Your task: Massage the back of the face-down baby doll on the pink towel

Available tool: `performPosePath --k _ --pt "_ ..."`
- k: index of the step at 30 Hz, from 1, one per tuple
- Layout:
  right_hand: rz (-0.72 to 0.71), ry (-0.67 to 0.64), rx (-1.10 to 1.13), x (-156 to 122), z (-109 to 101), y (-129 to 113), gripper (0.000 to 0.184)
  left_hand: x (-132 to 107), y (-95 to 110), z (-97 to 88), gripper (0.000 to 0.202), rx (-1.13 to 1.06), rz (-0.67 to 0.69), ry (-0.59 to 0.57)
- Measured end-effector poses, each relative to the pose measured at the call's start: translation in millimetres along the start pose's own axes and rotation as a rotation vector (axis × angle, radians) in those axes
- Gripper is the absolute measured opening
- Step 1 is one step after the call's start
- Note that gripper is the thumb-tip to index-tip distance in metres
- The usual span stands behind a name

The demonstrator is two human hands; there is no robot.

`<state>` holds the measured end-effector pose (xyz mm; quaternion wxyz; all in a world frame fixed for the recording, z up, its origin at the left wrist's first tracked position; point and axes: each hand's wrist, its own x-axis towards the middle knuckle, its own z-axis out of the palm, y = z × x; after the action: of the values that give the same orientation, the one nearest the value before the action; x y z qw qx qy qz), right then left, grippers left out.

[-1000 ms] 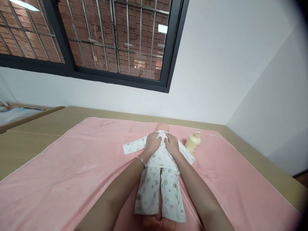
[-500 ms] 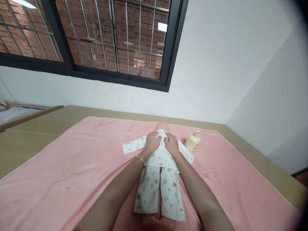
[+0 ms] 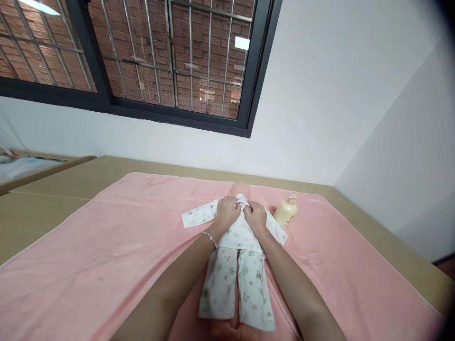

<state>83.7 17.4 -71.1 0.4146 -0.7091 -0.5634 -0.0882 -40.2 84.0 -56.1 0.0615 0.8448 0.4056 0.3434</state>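
A baby doll [image 3: 241, 188] in a white printed shirt [image 3: 199, 215] and matching trousers [image 3: 234, 284] lies on its back on a pink towel [image 3: 106, 246], head toward the wall. My left hand [image 3: 227, 211] and my right hand [image 3: 255, 215] rest on the doll's chest just below the neck. The fingertips of both hands are pinched on the shirt's collar edges, close together. A thin bracelet [image 3: 209, 237] circles my left wrist. The doll's bare feet show at the bottom edge of the view.
A cream pump bottle [image 3: 285, 211] lies on the towel just right of the doll's shoulder. The towel covers a tan surface [image 3: 50, 194] set against a white wall, under a barred window [image 3: 170, 61]. A wooden rail [image 3: 42, 173] runs along the left.
Both hands went from lying flat on the doll's chest to pinching the shirt fabric at the collar, fingertips drawn together. The doll and bottle stayed put.
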Motion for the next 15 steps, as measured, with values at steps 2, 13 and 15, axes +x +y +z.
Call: performPosePath --k 2,13,15 --pt "0.027 0.015 -0.006 -1.7 0.9 0.4 0.032 -0.8 -0.2 2.5 0.021 -0.017 -0.045 0.027" --pt "-0.081 -0.183 0.015 14.6 4.3 15.1 0.054 7.6 -9.6 7.7 0.035 -0.106 0.041 -0.084" --pt "-0.101 -0.176 0.049 12.5 1.6 12.8 0.051 6.6 -8.6 7.1 0.033 -0.138 0.055 -0.069"
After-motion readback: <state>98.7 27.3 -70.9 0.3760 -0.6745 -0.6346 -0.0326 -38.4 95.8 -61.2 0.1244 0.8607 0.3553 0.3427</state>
